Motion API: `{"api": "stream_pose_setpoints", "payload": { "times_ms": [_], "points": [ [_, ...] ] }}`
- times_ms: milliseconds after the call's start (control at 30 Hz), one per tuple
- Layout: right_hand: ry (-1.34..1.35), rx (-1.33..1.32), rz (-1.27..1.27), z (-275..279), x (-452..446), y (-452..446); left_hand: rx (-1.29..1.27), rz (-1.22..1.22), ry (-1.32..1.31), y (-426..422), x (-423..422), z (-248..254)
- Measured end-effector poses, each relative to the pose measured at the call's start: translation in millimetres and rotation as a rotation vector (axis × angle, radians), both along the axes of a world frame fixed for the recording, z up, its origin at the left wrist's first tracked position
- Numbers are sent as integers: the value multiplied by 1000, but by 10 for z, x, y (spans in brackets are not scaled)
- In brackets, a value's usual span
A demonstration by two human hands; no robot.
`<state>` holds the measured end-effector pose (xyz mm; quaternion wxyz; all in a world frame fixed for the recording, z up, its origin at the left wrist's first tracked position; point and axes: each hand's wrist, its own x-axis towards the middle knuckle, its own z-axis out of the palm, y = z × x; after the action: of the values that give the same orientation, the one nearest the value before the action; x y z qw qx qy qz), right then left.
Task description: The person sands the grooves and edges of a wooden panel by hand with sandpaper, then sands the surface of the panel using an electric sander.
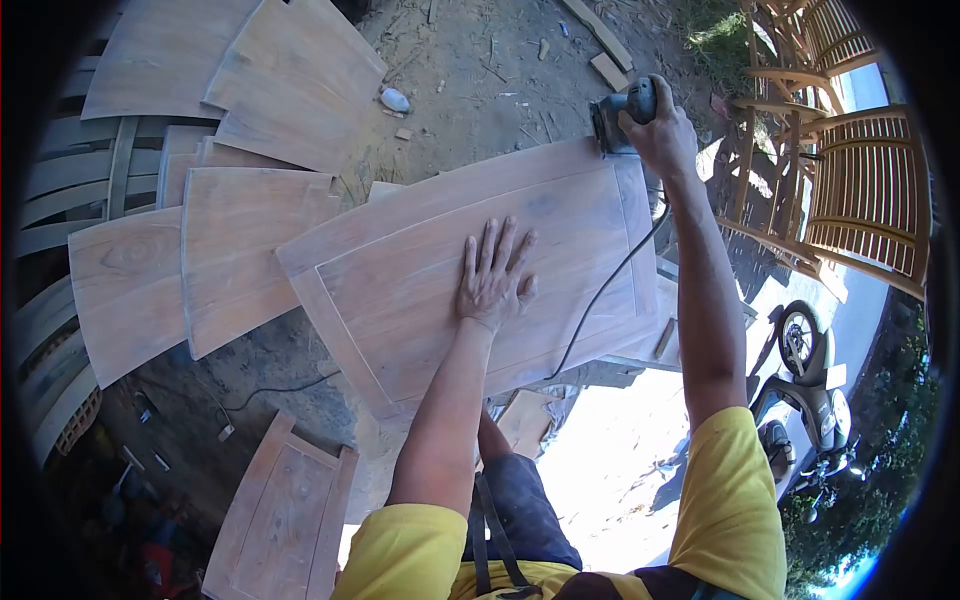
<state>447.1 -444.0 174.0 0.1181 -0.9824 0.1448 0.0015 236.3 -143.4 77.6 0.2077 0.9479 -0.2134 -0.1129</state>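
A framed wooden panel (420, 270) lies in front of me, its surface pale with dust. My left hand (492, 275) rests flat on the middle of it, fingers spread. At the panel's far right corner, my right hand (660, 130) is wrapped round the top of a power sander (618, 120), a dark, compact tool. The sander's base meets the panel's far edge; whether it is running I cannot tell. Its black cord (603, 290) loops back across the right part of the panel toward me.
Several loose wooden panels (240, 240) lean and overlap on the left. Another framed panel (285, 510) stands near my left leg. Slatted wooden chairs (865, 185) and a parked motorcycle (815, 390) are on the right. Wood scraps (608, 72) lie on the dirt ground beyond.
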Motion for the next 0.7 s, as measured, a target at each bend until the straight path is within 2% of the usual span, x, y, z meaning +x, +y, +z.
{"api": "stream_pose_setpoints", "payload": {
  "times_ms": [33, 100, 200, 233, 300, 367, 500, 567, 600, 667, 700],
  "points": [
    [3, -6, -5, -10, -49, 12, 16, -3, 12, 0, 1, 12],
    [-127, 42, -198, -29, -164, 135, 27, -23, 20, 8, 20, 33],
    [-119, 173, -66, 103, -489, 698, 80, -24, 2, -5, 14, 42],
    [-202, 169, 119, 151, -619, 819, 74, -51, -4, -10, 17, 46],
    [-79, 257, 246, 193, -758, 959, 105, -33, -7, -6, 31, 75],
    [-134, 243, 258, 118, -787, 746, 119, -58, -9, -11, 28, 84],
    [-221, 102, -59, -31, -511, -39, 161, -55, -28, -20, 12, 86],
    [-152, 96, -107, 14, -581, -256, 172, -47, -46, -36, 31, 114],
    [-155, 95, -115, 25, -714, -321, 171, -55, -50, -38, 38, 124],
    [-157, 194, 104, 17, -1172, -352, 167, -47, -49, -42, 37, 129],
    [-169, 196, 137, 42, -1368, -363, 163, -51, -47, -51, 49, 129]
  ]
}}
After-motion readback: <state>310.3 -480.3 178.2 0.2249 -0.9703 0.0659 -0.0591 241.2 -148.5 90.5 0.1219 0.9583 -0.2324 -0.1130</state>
